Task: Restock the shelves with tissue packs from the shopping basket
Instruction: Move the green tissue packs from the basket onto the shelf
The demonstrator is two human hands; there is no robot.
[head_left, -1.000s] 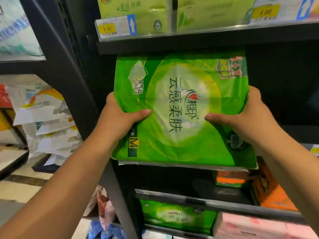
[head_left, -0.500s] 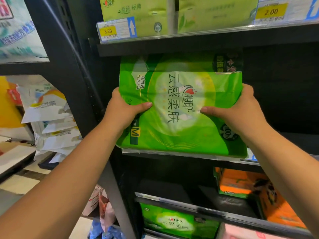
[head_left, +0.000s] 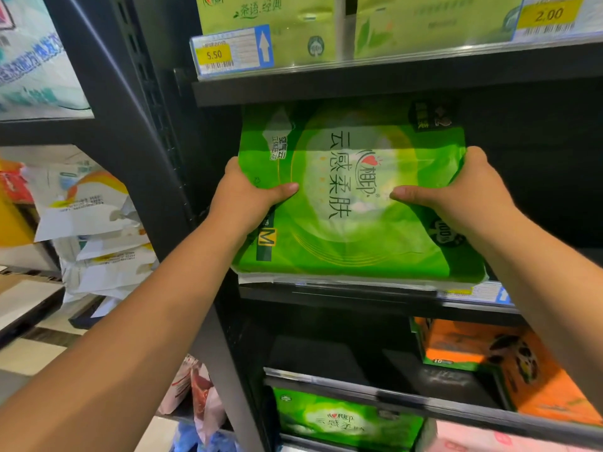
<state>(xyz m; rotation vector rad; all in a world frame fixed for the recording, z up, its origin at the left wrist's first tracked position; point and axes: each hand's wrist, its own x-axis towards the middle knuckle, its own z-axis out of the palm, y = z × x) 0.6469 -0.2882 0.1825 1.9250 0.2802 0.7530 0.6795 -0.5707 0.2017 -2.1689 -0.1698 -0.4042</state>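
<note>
Now the green tissue pack [head_left: 352, 203] stands at the front lip of the middle shelf [head_left: 359, 293], its top tucked under the shelf above [head_left: 359, 86]. My left hand [head_left: 248, 197] and right hand [head_left: 456, 197] grip its two sides, thumbs pressed on the front. I judge this the placing step; next comes a level push inward before letting go.

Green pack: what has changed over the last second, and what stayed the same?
The green pack went forward into the bay. Its top is now in shadow under the upper shelf, and its bottom edge sits at the shelf lip. Nothing was taken or let go: the left hand and right hand keep the same grip on its sides, thumbs on the front.
</note>
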